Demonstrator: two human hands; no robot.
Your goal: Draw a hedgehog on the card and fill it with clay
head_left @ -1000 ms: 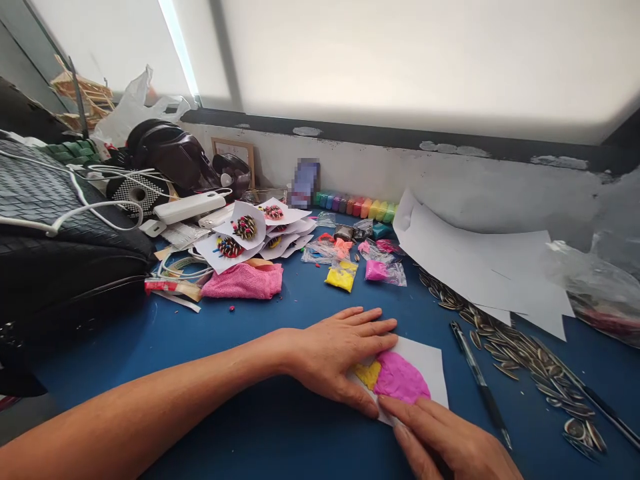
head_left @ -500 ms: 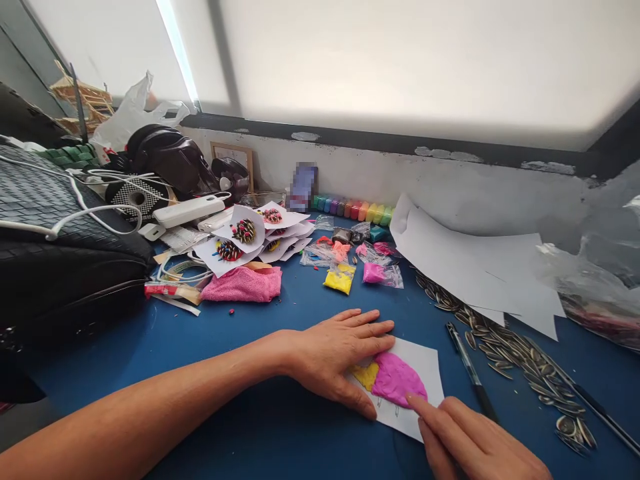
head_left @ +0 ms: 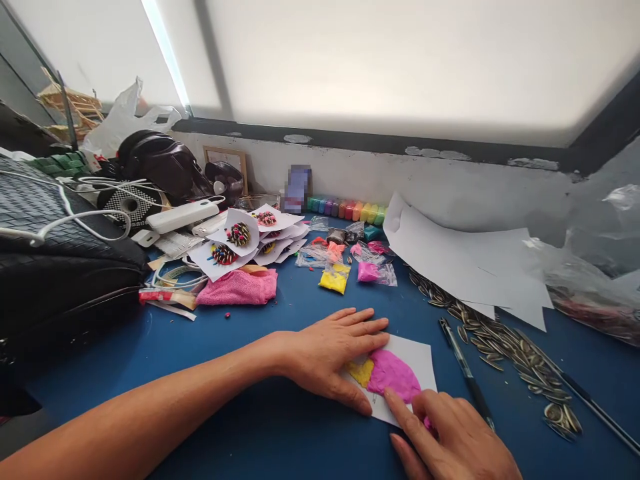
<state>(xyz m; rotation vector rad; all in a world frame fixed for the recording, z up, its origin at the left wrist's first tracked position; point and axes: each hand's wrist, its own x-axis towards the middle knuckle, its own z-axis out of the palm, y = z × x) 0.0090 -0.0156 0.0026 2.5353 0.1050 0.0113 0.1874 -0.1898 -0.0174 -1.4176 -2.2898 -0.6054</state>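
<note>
A small white paper lies on the blue table, bearing a flattened patch of pink clay next to a smaller patch of yellow clay. My left hand rests flat with fingers spread, pressing the paper's left side. The index fingertip of my right hand touches the lower edge of the pink patch. Its other fingers are curled, and a bit of pink clay shows between them. Pencilled marks are partly visible below the patch.
A pen and many sunflower seeds lie to the right, with white sheets behind. Bagged yellow clay and pink clay sit ahead. Seed-studded clay pieces on paper and a pink cloth are at left.
My right index fingertip has slid left along the pink clay's lower edge. Pink clay now shows among the right hand's curled fingers. My left hand stays on the paper; the view shifted slightly.
</note>
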